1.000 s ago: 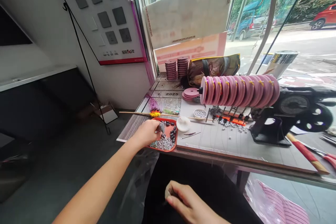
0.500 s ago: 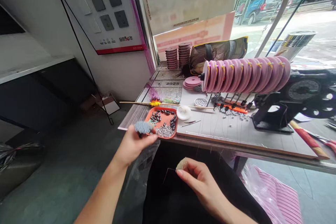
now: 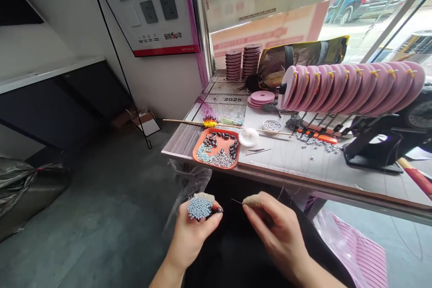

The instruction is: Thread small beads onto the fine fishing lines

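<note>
My left hand is closed around a bundle with blue-grey bead-like ends. Between its thumb and fingertip sits a small dark bead. Facing it, my right hand pinches a thin wire or line, whose tip points toward the bead without touching it. Pale finger covers show on both hands. Beyond my hands, at the table edge, an orange tray holds black beads, greenish tube-shaped pieces and silver beads.
A white round dish and thin metal tools lie right of the tray. Behind them is a small bowl of silvery beads. Pink spools on a black stand occupy the right side. A thin stick lies across the table.
My left hand has come away from the tray, down and toward my right hand, now with a dark bead at its fingertips. My right hand has shifted slightly right in view.
</note>
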The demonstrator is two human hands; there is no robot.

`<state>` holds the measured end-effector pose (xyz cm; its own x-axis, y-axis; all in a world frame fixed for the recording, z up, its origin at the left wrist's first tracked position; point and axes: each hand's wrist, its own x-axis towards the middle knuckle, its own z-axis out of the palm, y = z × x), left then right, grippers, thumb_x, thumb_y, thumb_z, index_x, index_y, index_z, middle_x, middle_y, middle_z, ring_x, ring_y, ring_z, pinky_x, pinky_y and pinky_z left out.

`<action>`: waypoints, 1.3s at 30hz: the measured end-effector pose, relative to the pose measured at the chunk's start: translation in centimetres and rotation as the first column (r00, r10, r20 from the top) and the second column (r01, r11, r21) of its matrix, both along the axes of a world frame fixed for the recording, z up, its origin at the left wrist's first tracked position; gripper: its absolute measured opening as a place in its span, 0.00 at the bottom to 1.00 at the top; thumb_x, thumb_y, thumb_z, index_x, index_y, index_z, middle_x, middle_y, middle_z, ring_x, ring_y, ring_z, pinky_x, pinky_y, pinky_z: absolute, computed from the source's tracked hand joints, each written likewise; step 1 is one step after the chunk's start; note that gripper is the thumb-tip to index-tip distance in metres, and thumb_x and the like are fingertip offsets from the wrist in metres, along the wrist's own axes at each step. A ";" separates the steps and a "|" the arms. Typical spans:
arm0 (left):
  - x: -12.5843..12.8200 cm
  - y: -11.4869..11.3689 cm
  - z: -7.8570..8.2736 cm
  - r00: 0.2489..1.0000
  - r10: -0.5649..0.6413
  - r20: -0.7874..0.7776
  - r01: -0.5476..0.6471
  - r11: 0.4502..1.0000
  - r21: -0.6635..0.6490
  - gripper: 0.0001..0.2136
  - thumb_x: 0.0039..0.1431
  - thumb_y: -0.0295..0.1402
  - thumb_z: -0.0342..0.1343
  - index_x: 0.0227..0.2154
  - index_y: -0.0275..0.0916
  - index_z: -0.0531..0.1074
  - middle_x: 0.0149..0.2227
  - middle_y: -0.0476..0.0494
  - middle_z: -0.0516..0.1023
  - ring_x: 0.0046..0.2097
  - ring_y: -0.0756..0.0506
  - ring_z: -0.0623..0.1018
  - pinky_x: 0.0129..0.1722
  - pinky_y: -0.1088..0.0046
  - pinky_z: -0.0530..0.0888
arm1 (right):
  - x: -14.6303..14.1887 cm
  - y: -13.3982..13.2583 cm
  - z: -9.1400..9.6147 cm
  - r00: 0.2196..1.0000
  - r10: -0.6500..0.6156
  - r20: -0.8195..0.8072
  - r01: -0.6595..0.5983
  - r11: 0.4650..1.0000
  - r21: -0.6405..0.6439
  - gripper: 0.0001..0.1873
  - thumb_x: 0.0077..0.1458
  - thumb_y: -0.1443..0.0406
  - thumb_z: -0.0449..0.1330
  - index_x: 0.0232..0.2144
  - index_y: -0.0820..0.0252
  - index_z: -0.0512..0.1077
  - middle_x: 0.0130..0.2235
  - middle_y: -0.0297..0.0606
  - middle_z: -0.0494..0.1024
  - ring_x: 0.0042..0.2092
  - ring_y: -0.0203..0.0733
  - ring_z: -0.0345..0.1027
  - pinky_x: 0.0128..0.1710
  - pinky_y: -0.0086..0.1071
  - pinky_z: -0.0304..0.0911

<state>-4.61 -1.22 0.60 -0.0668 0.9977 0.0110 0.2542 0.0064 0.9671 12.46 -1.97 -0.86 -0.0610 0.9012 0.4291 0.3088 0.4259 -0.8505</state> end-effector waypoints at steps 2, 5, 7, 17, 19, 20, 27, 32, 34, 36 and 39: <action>-0.1 0.0 -0.1 1.000 -0.005 0.000 0.005 1.000 -0.002 0.03 0.40 0.29 0.61 0.22 0.38 0.76 0.25 0.46 0.77 0.27 0.47 0.75 0.29 0.74 0.74 | 0.0 0.0 0.1 0.999 -0.012 0.043 0.011 0.999 0.036 0.05 0.56 0.70 0.54 0.29 0.60 0.68 0.24 0.33 0.68 0.24 0.33 0.62 0.23 0.24 0.58; -0.2 -0.1 -0.2 1.000 -0.002 -0.002 0.002 1.000 -0.008 0.03 0.41 0.29 0.61 0.22 0.38 0.75 0.25 0.46 0.77 0.28 0.47 0.76 0.29 0.74 0.74 | -0.1 -0.1 0.0 0.997 -0.016 0.072 0.012 0.998 0.060 0.05 0.56 0.71 0.54 0.29 0.60 0.68 0.24 0.33 0.68 0.24 0.33 0.62 0.23 0.24 0.58; -0.2 -0.1 -0.3 1.000 -0.003 0.000 0.003 1.000 -0.010 0.02 0.41 0.29 0.61 0.22 0.38 0.75 0.25 0.46 0.77 0.28 0.47 0.76 0.29 0.75 0.74 | -0.1 -0.1 0.0 0.997 -0.012 0.074 0.007 0.998 0.064 0.05 0.56 0.71 0.54 0.29 0.60 0.67 0.24 0.33 0.68 0.24 0.33 0.63 0.23 0.24 0.59; 0.0 -0.3 -0.2 1.000 -0.020 0.023 0.020 1.000 0.023 0.02 0.42 0.28 0.61 0.23 0.38 0.75 0.26 0.46 0.77 0.30 0.46 0.77 0.31 0.75 0.74 | 0.1 -0.1 -0.1 0.996 -0.006 0.092 0.000 0.998 0.065 0.06 0.56 0.71 0.53 0.28 0.60 0.67 0.24 0.33 0.67 0.24 0.33 0.62 0.22 0.24 0.58; 0.0 -0.3 -0.2 1.000 -0.019 0.019 0.018 1.000 0.025 0.02 0.42 0.28 0.61 0.23 0.38 0.75 0.26 0.46 0.78 0.30 0.46 0.77 0.31 0.75 0.74 | 0.1 -0.1 -0.1 0.996 -0.011 0.087 0.006 0.998 0.062 0.06 0.56 0.71 0.53 0.29 0.60 0.67 0.24 0.33 0.68 0.24 0.33 0.62 0.22 0.25 0.58; -0.1 -0.3 -0.2 1.000 -0.018 0.017 0.017 1.000 0.023 0.02 0.42 0.28 0.61 0.23 0.38 0.75 0.26 0.46 0.78 0.30 0.46 0.77 0.31 0.75 0.75 | 0.1 -0.2 -0.1 0.996 -0.012 0.084 0.007 0.998 0.061 0.05 0.56 0.71 0.53 0.29 0.60 0.67 0.24 0.33 0.68 0.24 0.33 0.62 0.23 0.25 0.58; -0.1 -0.3 -0.3 1.000 -0.020 0.016 0.019 0.999 0.026 0.02 0.42 0.28 0.61 0.23 0.38 0.75 0.26 0.46 0.78 0.29 0.46 0.77 0.31 0.75 0.75 | 0.0 -0.2 0.0 0.997 -0.015 0.075 0.009 0.997 0.076 0.05 0.56 0.71 0.53 0.29 0.60 0.67 0.24 0.33 0.68 0.24 0.33 0.63 0.23 0.24 0.59; 0.0 -0.3 -0.2 1.000 -0.011 0.009 0.011 0.999 0.031 0.03 0.42 0.29 0.61 0.23 0.38 0.76 0.26 0.46 0.78 0.30 0.46 0.77 0.31 0.74 0.75 | -0.1 -0.2 0.1 0.995 -0.013 0.095 0.005 0.997 0.079 0.06 0.56 0.70 0.53 0.28 0.60 0.68 0.23 0.33 0.68 0.23 0.33 0.63 0.22 0.24 0.59; 0.0 -0.3 -0.2 1.000 -0.008 0.006 0.007 1.000 0.030 0.02 0.42 0.29 0.61 0.23 0.39 0.76 0.26 0.46 0.78 0.30 0.45 0.77 0.32 0.73 0.75 | -0.1 -0.2 0.2 0.993 -0.012 0.114 0.002 0.996 0.084 0.06 0.56 0.71 0.53 0.28 0.60 0.68 0.23 0.33 0.67 0.23 0.33 0.62 0.22 0.24 0.58; 0.0 -0.4 -0.1 1.000 0.011 0.009 -0.012 0.999 0.038 0.02 0.42 0.29 0.61 0.23 0.39 0.75 0.26 0.46 0.78 0.31 0.45 0.77 0.33 0.72 0.76 | -0.2 -0.2 0.1 0.992 -0.007 0.127 -0.004 0.996 0.088 0.07 0.56 0.71 0.52 0.28 0.60 0.68 0.23 0.33 0.67 0.23 0.33 0.61 0.21 0.24 0.58; -0.1 -0.4 -0.1 1.000 0.012 0.012 -0.012 0.999 0.045 0.02 0.42 0.29 0.61 0.23 0.39 0.75 0.26 0.46 0.78 0.31 0.45 0.77 0.33 0.72 0.76 | -0.2 -0.2 0.2 0.992 -0.007 0.128 -0.004 0.996 0.090 0.07 0.56 0.71 0.53 0.28 0.60 0.68 0.23 0.33 0.67 0.23 0.33 0.61 0.22 0.24 0.58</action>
